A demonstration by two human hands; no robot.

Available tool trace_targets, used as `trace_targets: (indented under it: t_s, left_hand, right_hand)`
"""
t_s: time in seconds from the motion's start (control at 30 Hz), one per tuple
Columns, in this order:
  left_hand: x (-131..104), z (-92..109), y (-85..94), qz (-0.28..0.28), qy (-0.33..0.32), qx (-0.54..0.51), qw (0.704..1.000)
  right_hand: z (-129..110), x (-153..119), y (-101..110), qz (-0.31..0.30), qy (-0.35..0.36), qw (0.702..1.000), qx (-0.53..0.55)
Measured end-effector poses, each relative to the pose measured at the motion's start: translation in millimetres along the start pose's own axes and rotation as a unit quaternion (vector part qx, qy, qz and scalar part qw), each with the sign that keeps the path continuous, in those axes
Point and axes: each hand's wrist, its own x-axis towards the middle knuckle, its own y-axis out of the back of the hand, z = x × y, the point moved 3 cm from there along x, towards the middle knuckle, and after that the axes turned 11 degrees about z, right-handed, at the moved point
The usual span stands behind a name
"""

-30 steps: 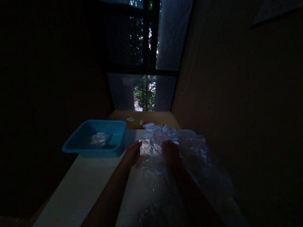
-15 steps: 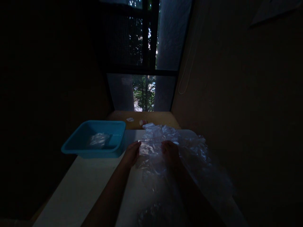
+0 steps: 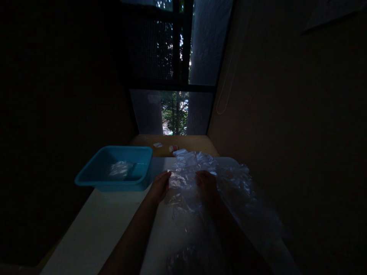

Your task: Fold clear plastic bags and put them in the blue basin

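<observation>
Pinching clear plastic bag (image 3: 178, 180): left hand (image 3: 160, 187) and right hand (image 3: 207, 185), bag spanning between fingertips. Loose plastic pile (image 3: 237, 178) beyond and right of fingers may cling, dragging along; hard pull might tear bag.

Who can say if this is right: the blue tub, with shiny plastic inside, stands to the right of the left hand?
The side is wrong: in the head view, the blue tub, with shiny plastic inside, stands to the left of the left hand.
</observation>
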Motion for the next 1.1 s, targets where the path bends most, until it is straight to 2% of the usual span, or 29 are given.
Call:
trace_targets:
  t_s: [0.27, 0.63, 0.9, 1.1]
  left_hand:
    - [2, -1, 2.1, 0.004, -0.003, 0.005, 1.0]
    - [3, -1, 2.1, 0.003, -0.017, -0.003, 1.0]
    - [2, -3, 2.4, -0.021, -0.008, 0.033, 0.999]
    - [4, -4, 5.1, 0.011, -0.021, 0.054, 0.998]
  right_hand:
    - [-3, -2, -2, -0.002, 0.002, 1.0, 0.017]
    - [-4, -1, 0, -0.022, 0.056, 0.998, -0.027]
    - [-7, -2, 0, 0.017, 0.014, 1.0, 0.005]
    - [-13, -6, -1, -0.002, 0.017, 1.0, -0.014]
